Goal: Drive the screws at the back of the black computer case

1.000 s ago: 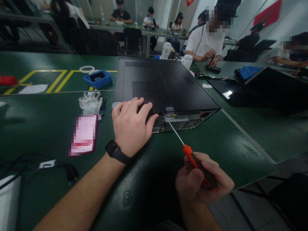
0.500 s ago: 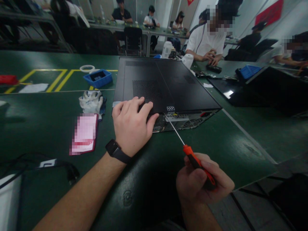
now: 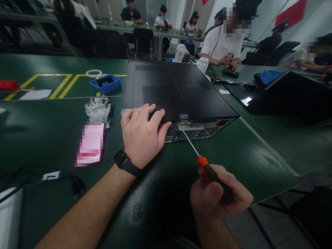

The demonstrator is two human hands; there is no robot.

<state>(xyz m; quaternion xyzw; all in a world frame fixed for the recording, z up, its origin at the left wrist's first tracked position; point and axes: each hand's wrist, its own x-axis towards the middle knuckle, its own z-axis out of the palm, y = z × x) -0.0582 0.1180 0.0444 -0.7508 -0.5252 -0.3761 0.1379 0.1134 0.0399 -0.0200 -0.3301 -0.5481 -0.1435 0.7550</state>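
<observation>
A black computer case (image 3: 181, 90) lies on its side on the green table, its rear panel with a fan grille facing me. My left hand (image 3: 142, 136) rests on the near edge of the case, fingers spread over the top and thumb along the rear edge. In my right hand (image 3: 220, 193) is a screwdriver (image 3: 202, 161) with an orange and black handle. Its thin metal shaft slants up to the rear edge, where the tip meets the panel beside a striped sticker (image 3: 184, 117). Whatever lies under the tip is too small to make out.
Left of the case are work gloves (image 3: 98, 110), a pink-edged phone-like item (image 3: 90, 143) and a blue tray (image 3: 105, 84). Black cables (image 3: 75, 183) lie at lower left. A dark panel (image 3: 293, 97) stands at right. Across the table, a person in white (image 3: 223, 43) handles a part.
The screwdriver handle has turned within my right hand, showing more black than orange. Its tip stays at the same spot, and my left hand has not moved.
</observation>
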